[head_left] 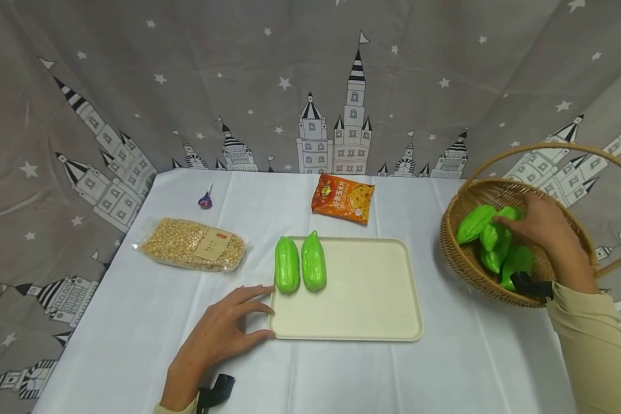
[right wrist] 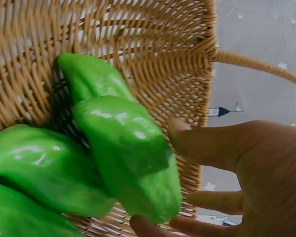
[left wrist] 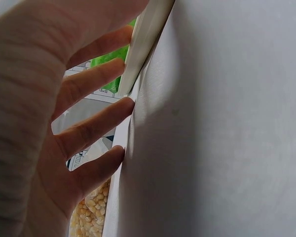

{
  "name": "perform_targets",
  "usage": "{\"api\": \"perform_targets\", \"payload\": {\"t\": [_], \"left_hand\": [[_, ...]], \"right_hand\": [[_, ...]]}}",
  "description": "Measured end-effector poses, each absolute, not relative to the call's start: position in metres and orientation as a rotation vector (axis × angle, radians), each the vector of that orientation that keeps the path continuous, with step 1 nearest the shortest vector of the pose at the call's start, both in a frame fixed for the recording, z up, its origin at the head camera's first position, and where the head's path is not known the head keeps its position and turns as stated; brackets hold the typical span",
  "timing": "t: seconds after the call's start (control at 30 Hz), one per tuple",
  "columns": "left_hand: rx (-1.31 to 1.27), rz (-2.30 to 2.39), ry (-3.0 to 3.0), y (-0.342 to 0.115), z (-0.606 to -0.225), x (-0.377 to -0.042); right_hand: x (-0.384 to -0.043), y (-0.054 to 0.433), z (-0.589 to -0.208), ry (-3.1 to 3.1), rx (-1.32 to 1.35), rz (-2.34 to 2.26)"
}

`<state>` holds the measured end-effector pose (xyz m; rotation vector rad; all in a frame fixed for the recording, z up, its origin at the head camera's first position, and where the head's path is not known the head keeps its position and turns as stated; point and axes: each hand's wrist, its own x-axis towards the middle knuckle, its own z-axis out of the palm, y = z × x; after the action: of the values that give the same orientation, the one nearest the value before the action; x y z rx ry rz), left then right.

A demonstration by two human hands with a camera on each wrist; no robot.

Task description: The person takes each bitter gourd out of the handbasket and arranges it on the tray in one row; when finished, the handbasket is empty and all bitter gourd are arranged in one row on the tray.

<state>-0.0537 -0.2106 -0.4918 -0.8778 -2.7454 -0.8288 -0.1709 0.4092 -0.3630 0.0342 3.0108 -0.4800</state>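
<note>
Peppers (head_left: 489, 241) lay heaped in the basket (head_left: 457, 253) at the table's (head_left: 134, 322) right, where the right hand (head_left: 545, 230) reached in, fingers (right wrist: 207, 143) loosely curled about the top pepper (right wrist: 130, 153). The left hand (head_left: 222, 333) rested flat, fingers (left wrist: 96, 126) spread, touching the tray (head_left: 362, 299) that held two peppers (head_left: 300, 264).

Nothing can be read: the orange snack packet (head_left: 343, 198) near the counter's (head_left: 134, 322) far edge and the label on the bag of kernels (head_left: 193, 244) carry print too small to make out.
</note>
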Motion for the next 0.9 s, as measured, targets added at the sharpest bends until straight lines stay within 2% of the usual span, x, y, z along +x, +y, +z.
{"api": "perform_targets", "payload": {"t": [0.57, 0.9], "left_hand": [[-0.88, -0.836, -2.732, -0.21, -0.492, -0.054], [-0.884, -0.835, -2.717, -0.211, -0.493, -0.054]], "right_hand": [[-0.174, 0.408, -0.369, 2.924, 0.03, -0.455], [-0.169, 0.4, -0.352, 3.028, 0.02, -0.523]]}}
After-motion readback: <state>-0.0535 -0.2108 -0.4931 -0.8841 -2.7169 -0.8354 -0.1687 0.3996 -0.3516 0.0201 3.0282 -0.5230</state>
